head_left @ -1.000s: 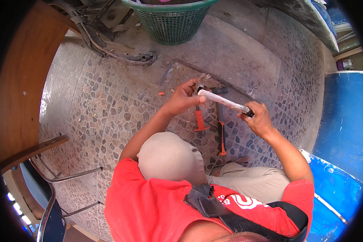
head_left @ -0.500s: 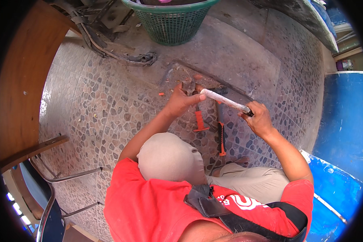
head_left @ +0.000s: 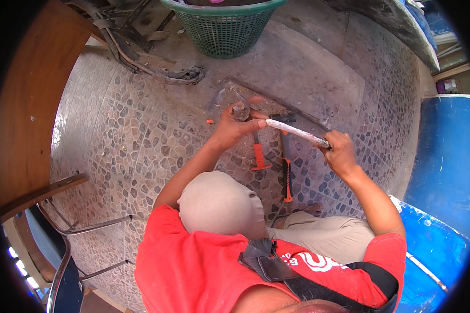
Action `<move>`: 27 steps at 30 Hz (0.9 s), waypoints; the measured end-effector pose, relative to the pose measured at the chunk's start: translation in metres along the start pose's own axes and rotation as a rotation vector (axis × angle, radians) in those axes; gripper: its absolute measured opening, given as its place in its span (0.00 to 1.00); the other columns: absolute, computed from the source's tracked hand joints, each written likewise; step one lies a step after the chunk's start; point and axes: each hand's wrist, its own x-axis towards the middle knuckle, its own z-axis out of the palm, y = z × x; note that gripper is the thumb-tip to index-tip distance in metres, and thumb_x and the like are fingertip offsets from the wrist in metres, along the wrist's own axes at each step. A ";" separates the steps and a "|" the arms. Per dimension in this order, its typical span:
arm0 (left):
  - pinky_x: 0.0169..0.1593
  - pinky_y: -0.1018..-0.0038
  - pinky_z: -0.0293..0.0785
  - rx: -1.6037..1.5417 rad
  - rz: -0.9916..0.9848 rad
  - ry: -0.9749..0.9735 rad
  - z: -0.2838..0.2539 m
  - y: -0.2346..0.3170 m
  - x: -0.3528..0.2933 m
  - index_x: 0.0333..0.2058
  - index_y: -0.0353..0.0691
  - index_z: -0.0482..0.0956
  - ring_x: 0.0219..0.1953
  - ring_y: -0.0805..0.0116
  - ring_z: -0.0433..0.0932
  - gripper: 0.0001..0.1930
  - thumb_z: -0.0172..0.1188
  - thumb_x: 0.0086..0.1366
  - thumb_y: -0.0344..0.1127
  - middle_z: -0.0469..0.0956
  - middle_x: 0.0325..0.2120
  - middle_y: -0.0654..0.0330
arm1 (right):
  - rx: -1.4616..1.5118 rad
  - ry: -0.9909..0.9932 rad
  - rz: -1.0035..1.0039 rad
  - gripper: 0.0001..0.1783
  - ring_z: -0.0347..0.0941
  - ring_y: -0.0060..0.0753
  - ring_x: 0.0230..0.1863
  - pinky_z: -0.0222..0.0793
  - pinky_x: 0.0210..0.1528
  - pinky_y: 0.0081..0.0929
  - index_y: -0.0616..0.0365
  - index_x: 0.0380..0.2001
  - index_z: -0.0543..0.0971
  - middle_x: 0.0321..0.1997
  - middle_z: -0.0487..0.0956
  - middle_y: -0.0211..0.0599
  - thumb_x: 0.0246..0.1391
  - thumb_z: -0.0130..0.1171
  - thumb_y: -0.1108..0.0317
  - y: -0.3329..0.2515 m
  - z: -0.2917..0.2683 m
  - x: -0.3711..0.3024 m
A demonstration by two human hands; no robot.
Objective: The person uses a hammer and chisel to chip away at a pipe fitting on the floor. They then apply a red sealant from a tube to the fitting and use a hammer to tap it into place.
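Note:
My left hand (head_left: 234, 127) is closed around a dark, blocky piece of metal (head_left: 241, 112) that looks like a hammer head. A whitish stick (head_left: 296, 131) slants from beside my left thumb to my right hand (head_left: 339, 151), which grips its dark far end. Whether the stick is joined to the metal piece I cannot tell. Below them on the floor lie a tool with an orange guarded grip (head_left: 258, 156), like a chisel, and a hammer-like tool with an orange and black handle (head_left: 287, 177). The stick and my hands partly cover their upper ends.
A green plastic basket (head_left: 222, 34) stands ahead. Cables (head_left: 177, 77) lie at the far left, near a wooden panel (head_left: 36, 109). Blue containers (head_left: 444, 161) stand at the right. A metal-legged chair (head_left: 62, 250) is at the lower left. Debris (head_left: 227, 99) lies on the stone-patterned floor.
The stick has shifted slightly right with my right hand. The metal piece has turned in my left hand, showing a rounder face. The tools on the floor have not moved.

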 end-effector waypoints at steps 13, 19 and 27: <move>0.32 0.82 0.69 0.166 0.041 0.037 -0.002 -0.010 0.007 0.63 0.32 0.68 0.29 0.82 0.73 0.32 0.65 0.60 0.28 0.80 0.32 0.67 | -0.143 -0.023 -0.050 0.13 0.76 0.50 0.31 0.70 0.34 0.42 0.54 0.36 0.81 0.31 0.78 0.39 0.45 0.72 0.68 -0.001 -0.020 0.007; 0.42 0.78 0.73 0.170 -0.061 0.068 0.000 -0.009 0.004 0.54 0.36 0.78 0.37 0.79 0.74 0.22 0.66 0.61 0.31 0.79 0.33 0.68 | -0.006 -0.193 0.032 0.18 0.80 0.53 0.34 0.73 0.36 0.43 0.56 0.43 0.81 0.33 0.81 0.44 0.49 0.73 0.64 -0.006 -0.024 0.009; 0.33 0.79 0.71 0.135 0.024 0.124 -0.003 -0.023 0.011 0.59 0.39 0.73 0.32 0.79 0.74 0.27 0.69 0.62 0.32 0.79 0.41 0.67 | 0.403 -0.294 0.056 0.24 0.80 0.55 0.34 0.73 0.37 0.40 0.56 0.49 0.81 0.33 0.83 0.48 0.53 0.71 0.54 -0.019 -0.023 0.013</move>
